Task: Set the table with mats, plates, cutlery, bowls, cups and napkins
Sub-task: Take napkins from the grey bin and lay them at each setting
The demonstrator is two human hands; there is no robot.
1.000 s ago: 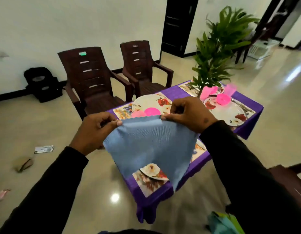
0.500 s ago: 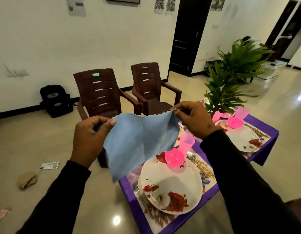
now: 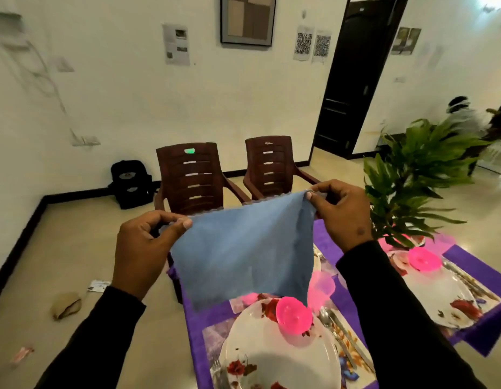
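Note:
A light blue napkin point(image 3: 243, 251) hangs spread in the air above the table. My left hand point(image 3: 142, 248) pinches its left top corner and my right hand point(image 3: 341, 211) pinches its right top corner. Below it lies a white floral plate point(image 3: 271, 357) on a floral mat point(image 3: 212, 332), with a pink bowl point(image 3: 294, 315) on the plate's far edge and a translucent pink cup point(image 3: 322, 287) behind. A spoon and knife point(image 3: 336, 329) lie right of the plate, a fork point(image 3: 218, 369) left. A second plate point(image 3: 440, 299) with a pink bowl point(image 3: 424, 259) sits at the right.
The table wears a purple cloth point(image 3: 336, 293). A green potted plant point(image 3: 412, 181) stands at its far side. Two brown plastic chairs point(image 3: 193, 175) face the table. A black bag point(image 3: 131, 183) leans on the wall. Small litter lies on the floor at left. A person is at the far right.
Both hands have drawn apart and lifted the napkin, which is now stretched wider. The view has tilted up and come closer to the near place setting.

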